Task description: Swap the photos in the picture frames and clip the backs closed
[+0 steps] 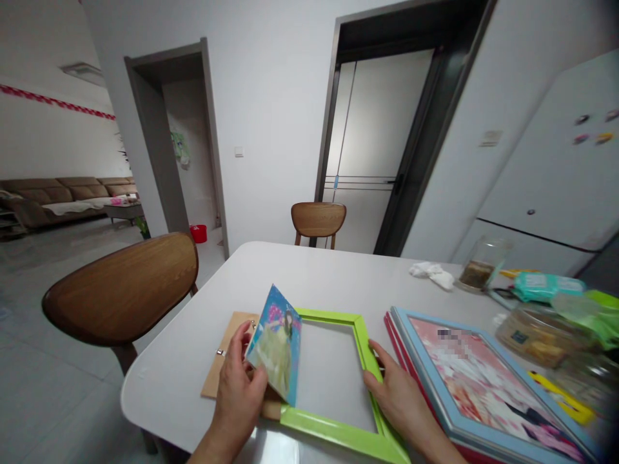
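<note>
A bright green picture frame, open in its middle, lies on the white table. My left hand pinches the left edge of a picture card, which stands tilted over the frame's left side. Under and beside that hand is a tan backing board with metal clips. My right hand grips the green frame's right side, thumb on the inner edge. To the right, a light blue frame with a pink picture rests on red-edged frames.
Beyond the frames on the white table are crumpled tissue, a glass jar, a teal packet, a container of food and a yellow cutter. Wooden chairs stand at the left and far side.
</note>
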The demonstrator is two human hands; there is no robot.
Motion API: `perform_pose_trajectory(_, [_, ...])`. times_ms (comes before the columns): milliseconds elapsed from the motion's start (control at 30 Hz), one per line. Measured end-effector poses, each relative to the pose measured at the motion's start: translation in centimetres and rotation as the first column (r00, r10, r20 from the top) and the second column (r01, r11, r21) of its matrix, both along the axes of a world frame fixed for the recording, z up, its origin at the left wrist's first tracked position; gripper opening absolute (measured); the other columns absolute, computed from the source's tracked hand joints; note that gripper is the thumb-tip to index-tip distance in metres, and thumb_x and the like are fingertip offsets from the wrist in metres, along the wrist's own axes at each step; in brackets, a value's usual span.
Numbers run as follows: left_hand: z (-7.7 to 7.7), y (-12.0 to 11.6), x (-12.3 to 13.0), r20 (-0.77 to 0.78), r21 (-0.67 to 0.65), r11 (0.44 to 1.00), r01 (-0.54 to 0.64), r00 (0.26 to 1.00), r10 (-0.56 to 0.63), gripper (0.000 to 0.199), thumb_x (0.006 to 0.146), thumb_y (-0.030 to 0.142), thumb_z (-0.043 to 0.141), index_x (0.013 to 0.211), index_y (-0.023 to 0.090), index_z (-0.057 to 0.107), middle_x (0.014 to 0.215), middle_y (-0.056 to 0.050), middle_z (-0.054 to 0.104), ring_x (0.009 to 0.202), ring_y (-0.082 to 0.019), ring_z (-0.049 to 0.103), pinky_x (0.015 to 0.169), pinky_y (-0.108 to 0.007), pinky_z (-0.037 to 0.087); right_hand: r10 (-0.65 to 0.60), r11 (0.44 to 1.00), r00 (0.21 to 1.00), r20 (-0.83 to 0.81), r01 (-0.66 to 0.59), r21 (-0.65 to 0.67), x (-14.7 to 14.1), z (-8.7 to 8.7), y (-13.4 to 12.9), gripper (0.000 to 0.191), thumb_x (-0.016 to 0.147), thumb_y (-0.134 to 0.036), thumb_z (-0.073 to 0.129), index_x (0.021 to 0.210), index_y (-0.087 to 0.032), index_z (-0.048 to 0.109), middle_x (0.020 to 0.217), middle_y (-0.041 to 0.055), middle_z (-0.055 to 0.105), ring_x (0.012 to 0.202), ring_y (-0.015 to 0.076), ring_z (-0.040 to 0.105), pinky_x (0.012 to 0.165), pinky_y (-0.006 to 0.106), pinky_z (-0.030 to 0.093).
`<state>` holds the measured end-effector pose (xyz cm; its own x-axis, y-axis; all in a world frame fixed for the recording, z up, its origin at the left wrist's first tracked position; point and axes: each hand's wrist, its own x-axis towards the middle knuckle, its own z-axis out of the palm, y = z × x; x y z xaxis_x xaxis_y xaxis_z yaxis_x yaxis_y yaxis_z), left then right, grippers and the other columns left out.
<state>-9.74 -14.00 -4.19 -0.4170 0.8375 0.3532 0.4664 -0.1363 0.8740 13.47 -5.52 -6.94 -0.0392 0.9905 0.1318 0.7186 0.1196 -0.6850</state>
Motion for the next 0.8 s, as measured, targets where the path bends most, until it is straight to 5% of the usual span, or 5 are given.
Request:
perform_pose_trajectory(233, [-2.8, -1.1, -2.4, -0.08, -0.199, 0.98, 0.032, 0.996, -0.049, 0.05, 0.069, 0.019, 0.042, 0.119, 0.016, 0.034, 0.091, -0.005, 0.058, 0.085, -0.022, 0.056, 0.076, -0.035, 0.042, 0.023, 0.991, 0.946, 0.323, -0.066, 0.121, 0.0, -1.3, 0.0, 0.051, 0.071, -0.014, 0.038, 0.12, 0.0, 0.037, 0.112, 0.0189, 0.053, 0.099, 0.0237, 0.052, 0.089, 0.036, 0.037])
perform_pose_trajectory(533, [-2.4, -0.7, -2.8, -0.431, -0.243, 0.97, -0.028, 0.899, -0.082, 0.047, 0.07, 0.021, 0.043, 0.117, 0.015, 0.039, 0.108, -0.009, 0.054, 0.098, -0.024, 0.05, 0.085, -0.04, 0.037, 0.049, 0.983, 0.922, 0.384, -0.113, 0.146, 0.2, -1.6, 0.1, 0.046, 0.071, -0.014, 0.039, 0.114, 0.0, 0.045, 0.108, 0.0187, 0.055, 0.099, 0.0245, 0.052, 0.091, 0.037, 0.036])
perform_pose_trajectory(700, [-2.6, -0.8, -3.4, -0.493, -0.18, 0.983, -0.033, 0.868, -0.061, 0.047, 0.071, 0.023, 0.044, 0.117, 0.014, 0.04, 0.113, -0.011, 0.051, 0.105, -0.025, 0.046, 0.091, -0.044, 0.033, 0.025, 0.95, 0.968, 0.249, -0.1, 0.296, -1.1, -1.3, -0.5, 0.038, 0.068, -0.022, 0.046, 0.103, -0.009, 0.055, 0.112, 0.0171, 0.052, 0.106, 0.0278, 0.045, 0.092, 0.043, 0.033])
perform_pose_trajectory(800, [-2.7, -0.9, -2.9, -0.553, -0.129, 0.989, 0.068, 0.823, -0.129, 0.05, 0.069, 0.019, 0.044, 0.119, 0.013, 0.039, 0.125, -0.012, 0.042, 0.116, -0.026, 0.035, 0.097, -0.046, 0.026, 0.164, 0.971, 0.986, -0.014, -0.158, 0.181, -3.2, -0.6, -1.1, 0.039, 0.071, -0.026, 0.044, 0.107, -0.014, 0.052, 0.105, 0.0127, 0.057, 0.095, 0.0226, 0.053, 0.085, 0.038, 0.04])
